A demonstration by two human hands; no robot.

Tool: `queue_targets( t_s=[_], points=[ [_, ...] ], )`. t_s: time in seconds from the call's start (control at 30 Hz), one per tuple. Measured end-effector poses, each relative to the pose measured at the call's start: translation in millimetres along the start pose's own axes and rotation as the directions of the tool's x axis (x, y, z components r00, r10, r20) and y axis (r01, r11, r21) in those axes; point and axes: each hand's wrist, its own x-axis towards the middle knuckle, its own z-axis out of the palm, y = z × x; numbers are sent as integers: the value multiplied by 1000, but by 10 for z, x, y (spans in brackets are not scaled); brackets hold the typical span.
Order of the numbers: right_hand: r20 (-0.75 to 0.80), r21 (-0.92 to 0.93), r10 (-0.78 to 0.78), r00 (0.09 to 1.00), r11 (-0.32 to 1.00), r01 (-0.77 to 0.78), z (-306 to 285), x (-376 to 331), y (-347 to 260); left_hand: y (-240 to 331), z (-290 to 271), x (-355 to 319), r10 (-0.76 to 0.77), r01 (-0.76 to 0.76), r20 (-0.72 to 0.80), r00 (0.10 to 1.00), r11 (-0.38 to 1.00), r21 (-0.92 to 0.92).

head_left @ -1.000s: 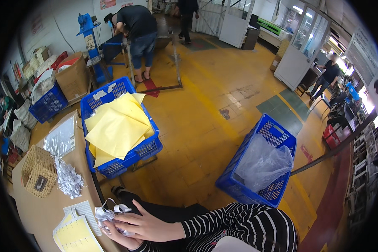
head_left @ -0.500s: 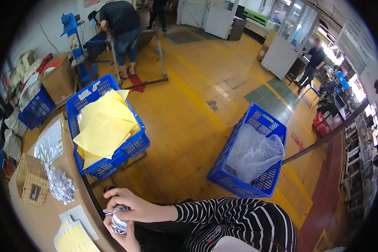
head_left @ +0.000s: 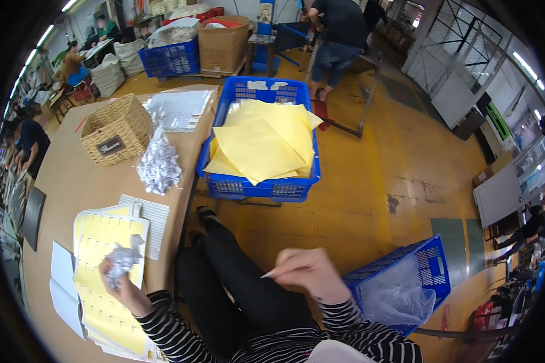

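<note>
My left hand (head_left: 127,295) is closed round a crumpled bundle of white and grey strips (head_left: 123,259), above the table's near part. Under it lie yellow sheets with small dark marks (head_left: 103,233), partly over a white lined sheet (head_left: 157,227). Over my lap, my right hand (head_left: 309,272) pinches a small, pointed white piece (head_left: 266,276), too small to name. A heap of similar white strips (head_left: 158,163) rests on the table beside a woven basket (head_left: 116,130) with a dark label plate.
A blue crate (head_left: 257,189) full of yellow sheets stands off the table's right edge. Another blue crate (head_left: 375,275), holding clear plastic, is at my right. At the table's back lies a clear plastic-wrapped pack (head_left: 178,109). A person (head_left: 339,36) bends by a metal frame behind.
My view has swung left. My hands, together on the bundle before, are now apart: the left keeps the bundle over the yellow sheets, the right has moved away with a small white piece.
</note>
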Motion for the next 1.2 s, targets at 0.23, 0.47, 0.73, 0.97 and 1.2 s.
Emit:
queue_targets(
  t_s=[0.23,0.47,0.73,0.97,1.2],
  points=[
    [-44,-505,-226,973,846,173,246,99,159,-102,114,-586,-165,-22,710,685,969,247],
    [174,-552,-300,938,759,345,665,316,316,13,220,-786,-72,133,866,495,991,6],
    [-159,-529,-421,893,800,283,762,576,164,133,-600,-589,92,322,896,434,913,-250],
    [-279,-720,-889,363,443,534,666,1610,-320,393,-1702,-292,-102,106,124,987,994,-23],
    [229,-973,-541,809,-132,187,1375,3176,947,284,-1924,-513,-162,125,-313,936,983,-135]
  ],
)
